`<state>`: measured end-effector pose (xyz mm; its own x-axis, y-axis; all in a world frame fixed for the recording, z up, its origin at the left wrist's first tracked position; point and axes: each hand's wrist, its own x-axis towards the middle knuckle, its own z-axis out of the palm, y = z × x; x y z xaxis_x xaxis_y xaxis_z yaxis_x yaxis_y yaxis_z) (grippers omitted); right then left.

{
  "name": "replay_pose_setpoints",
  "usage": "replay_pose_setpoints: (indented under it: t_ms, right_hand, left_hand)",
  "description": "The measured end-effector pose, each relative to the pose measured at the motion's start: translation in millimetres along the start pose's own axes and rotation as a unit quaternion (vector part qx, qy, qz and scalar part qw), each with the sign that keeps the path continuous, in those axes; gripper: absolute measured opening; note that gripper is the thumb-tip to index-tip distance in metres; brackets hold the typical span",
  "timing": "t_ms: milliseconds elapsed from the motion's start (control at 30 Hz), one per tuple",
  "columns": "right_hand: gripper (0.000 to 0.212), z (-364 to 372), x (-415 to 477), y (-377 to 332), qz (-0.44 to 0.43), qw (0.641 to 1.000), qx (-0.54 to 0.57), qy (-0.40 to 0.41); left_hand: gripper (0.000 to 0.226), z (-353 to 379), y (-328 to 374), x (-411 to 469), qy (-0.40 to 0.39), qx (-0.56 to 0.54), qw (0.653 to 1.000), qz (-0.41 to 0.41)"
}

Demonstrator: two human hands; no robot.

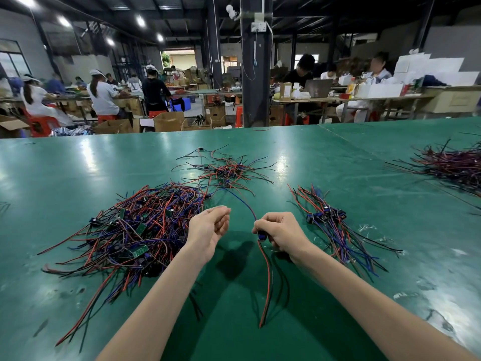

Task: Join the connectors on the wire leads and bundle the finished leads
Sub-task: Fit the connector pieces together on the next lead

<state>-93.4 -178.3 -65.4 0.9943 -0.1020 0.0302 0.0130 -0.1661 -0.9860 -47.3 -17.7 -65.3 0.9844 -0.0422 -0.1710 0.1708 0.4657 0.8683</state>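
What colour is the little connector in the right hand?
Blue; the small plastic connector shows best in the head view.

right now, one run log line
left grip empty | right grip pinches wire lead | big wire pile left | smaller lead group right

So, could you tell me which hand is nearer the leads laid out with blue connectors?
Right. The right hand, gripping a lead, is just left of that bundle; the left hand is farther left again.

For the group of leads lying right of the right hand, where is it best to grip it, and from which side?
Probably at the waist beside the blue connectors, where the leads lie tightest; both ends fan out. Come from above, fingers across them.
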Motion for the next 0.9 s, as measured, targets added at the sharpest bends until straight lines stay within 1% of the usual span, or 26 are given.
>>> replay_pose_setpoints:
  t_ms: [200,367,433,533,600,733,900]
  right_hand:
    - [0.020,1.8,0.5,0.6,0.001,1.000,-0.009,0.000]
    - [0.019,1.1,0.1,1.0,-0.005,1.000,-0.008,0.000]
    - [0.018,0.9,0.2,1.1,-0.005,1.000,-0.002,-0.001]
    - [0.018,1.2,0.4,1.3,-0.002,1.000,0.007,-0.005]
    - [0.019,1.5,0.5,1.9,-0.001,1.000,0.008,-0.005]
    - [0.018,2.4,1.0,2.3,-0.001,1.000,0.001,-0.002]
    - [0.021,3.2,1.0,2.6,-0.003,1.000,-0.003,-0.002]
  left_hand:
    - [0.015,2.8,-1.4,-1.9,-0.025,0.011,0.999,0.018]
    - [0.024,5.8,-4.1,-4.5,-0.024,0.012,0.999,0.016]
    - [0.022,6.7,-4.0,-5.2,-0.027,0.017,0.999,0.018]
    - [0.010,6.6,-4.8,-7.3,-0.032,0.062,0.997,0.032]
    - [0.011,5.4,-6.8,-7.1,-0.028,0.095,0.994,0.043]
    - [0.020,4.8,-7.6,-6.9,-0.031,0.124,0.991,0.050]
    - [0.032,8.2,-7.1,-8.3,-0.028,0.099,0.994,0.037]
